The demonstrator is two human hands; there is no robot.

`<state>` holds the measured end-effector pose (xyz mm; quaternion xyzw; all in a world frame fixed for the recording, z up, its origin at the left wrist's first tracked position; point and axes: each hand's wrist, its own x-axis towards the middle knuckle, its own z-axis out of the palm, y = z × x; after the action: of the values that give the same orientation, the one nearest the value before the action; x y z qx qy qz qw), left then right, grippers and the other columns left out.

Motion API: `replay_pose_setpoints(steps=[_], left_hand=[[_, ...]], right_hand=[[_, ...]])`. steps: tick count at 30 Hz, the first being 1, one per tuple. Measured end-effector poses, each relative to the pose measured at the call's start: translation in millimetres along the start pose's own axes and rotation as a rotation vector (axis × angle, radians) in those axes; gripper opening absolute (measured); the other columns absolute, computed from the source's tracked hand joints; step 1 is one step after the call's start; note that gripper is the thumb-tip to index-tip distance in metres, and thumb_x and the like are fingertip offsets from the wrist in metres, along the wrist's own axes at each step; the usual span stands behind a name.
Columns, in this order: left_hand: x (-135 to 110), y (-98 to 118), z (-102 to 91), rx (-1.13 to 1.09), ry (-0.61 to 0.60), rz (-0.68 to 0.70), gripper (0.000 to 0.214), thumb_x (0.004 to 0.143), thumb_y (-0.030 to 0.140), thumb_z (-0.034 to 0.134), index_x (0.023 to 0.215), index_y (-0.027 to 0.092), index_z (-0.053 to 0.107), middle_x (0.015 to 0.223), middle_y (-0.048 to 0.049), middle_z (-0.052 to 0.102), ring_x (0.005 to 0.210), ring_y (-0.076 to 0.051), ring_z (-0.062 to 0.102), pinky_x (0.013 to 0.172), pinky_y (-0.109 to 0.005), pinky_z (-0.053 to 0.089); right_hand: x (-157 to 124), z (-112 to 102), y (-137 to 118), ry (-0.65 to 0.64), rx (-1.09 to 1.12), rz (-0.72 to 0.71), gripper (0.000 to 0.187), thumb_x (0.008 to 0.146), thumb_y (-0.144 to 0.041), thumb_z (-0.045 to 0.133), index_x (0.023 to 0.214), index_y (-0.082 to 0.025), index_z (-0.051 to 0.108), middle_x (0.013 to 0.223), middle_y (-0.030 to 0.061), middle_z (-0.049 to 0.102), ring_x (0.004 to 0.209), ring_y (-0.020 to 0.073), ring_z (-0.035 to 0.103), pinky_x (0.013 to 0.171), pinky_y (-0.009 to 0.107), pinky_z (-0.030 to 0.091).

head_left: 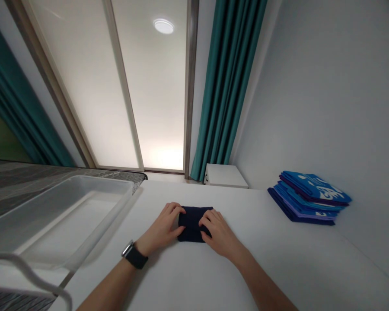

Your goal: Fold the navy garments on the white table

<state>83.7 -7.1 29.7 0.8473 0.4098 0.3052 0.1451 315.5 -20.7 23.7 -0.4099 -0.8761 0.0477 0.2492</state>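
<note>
A small dark navy piece of folded cloth [192, 218] lies flat on the white table [184, 276], between my two hands. My left hand [167, 223], with a black-banded watch [135, 255] on its wrist, grips the cloth's left edge, fingers at the far corner and thumb nearer to me. At the right edge my right hand [216, 229] has curled fingers and thumb on the cloth, covering part of that side. The underside of the cloth is hidden.
To the right, against the wall, sits a stack of folded blue and purple fabric items [311, 196]. A translucent plastic bin [116, 185] stands at the left. A grey curved tube [29, 270] crosses the lower left corner. Beyond the table is a white cabinet [227, 175].
</note>
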Motion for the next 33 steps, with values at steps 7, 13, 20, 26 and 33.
replay_pose_setpoints(steps=[7, 13, 20, 26, 33], left_hand=[[-1.4, 3.0, 1.3, 0.098, -0.106, -0.122, 0.035, 0.083, 0.027, 0.058, 0.116, 0.019, 0.049, 0.088, -0.0035, 0.059, 0.083, -0.022, 0.056, 0.078, -0.037, 0.045], [-2.8, 11.8, 7.2, 0.052, -0.137, -0.186, 0.038, 0.086, 0.023, 0.052, 0.123, 0.020, 0.047, 0.088, -0.0039, 0.063, 0.080, -0.022, 0.059, 0.075, -0.034, 0.043], [-3.7, 5.6, 3.5, 0.120, -0.182, -0.036, 0.031, 0.080, 0.008, 0.045, 0.106, 0.022, 0.053, 0.097, -0.0031, 0.063, 0.082, -0.019, 0.057, 0.076, -0.031, 0.040], [-1.5, 11.3, -5.9, 0.100, -0.251, 0.015, 0.020, 0.079, 0.008, 0.046, 0.093, 0.022, 0.052, 0.088, -0.0002, 0.060, 0.075, -0.016, 0.053, 0.071, -0.027, 0.039], [-0.4, 19.0, -13.9, 0.059, -0.301, -0.047, 0.017, 0.077, 0.027, 0.062, 0.091, 0.022, 0.053, 0.083, 0.0019, 0.058, 0.072, -0.016, 0.052, 0.067, -0.026, 0.038]], right_hand=[[-1.5, -0.4, -0.3, -0.020, -0.005, 0.054, 0.026, 0.072, 0.002, 0.051, 0.084, -0.021, 0.050, 0.092, 0.0015, 0.051, 0.091, 0.0192, 0.045, 0.082, 0.032, 0.038], [-1.4, -3.9, -5.1, -0.056, -0.022, 0.057, 0.029, 0.071, 0.004, 0.050, 0.085, -0.022, 0.049, 0.093, 0.0012, 0.050, 0.094, 0.0189, 0.045, 0.082, 0.031, 0.037], [-3.2, -10.3, 1.8, -0.112, -0.090, 0.068, 0.027, 0.069, 0.003, 0.050, 0.080, -0.022, 0.048, 0.089, 0.0001, 0.051, 0.091, 0.0190, 0.044, 0.080, 0.031, 0.034], [-5.0, -19.4, 0.8, -0.137, -0.008, 0.057, 0.022, 0.072, -0.002, 0.052, 0.081, -0.022, 0.050, 0.086, -0.0015, 0.053, 0.091, 0.0171, 0.046, 0.082, 0.030, 0.033], [-0.6, -16.1, 22.9, 0.096, -0.009, 0.293, 0.016, 0.093, -0.018, 0.039, 0.086, -0.021, 0.053, 0.078, 0.0002, 0.060, 0.078, 0.0171, 0.054, 0.078, 0.032, 0.034]])
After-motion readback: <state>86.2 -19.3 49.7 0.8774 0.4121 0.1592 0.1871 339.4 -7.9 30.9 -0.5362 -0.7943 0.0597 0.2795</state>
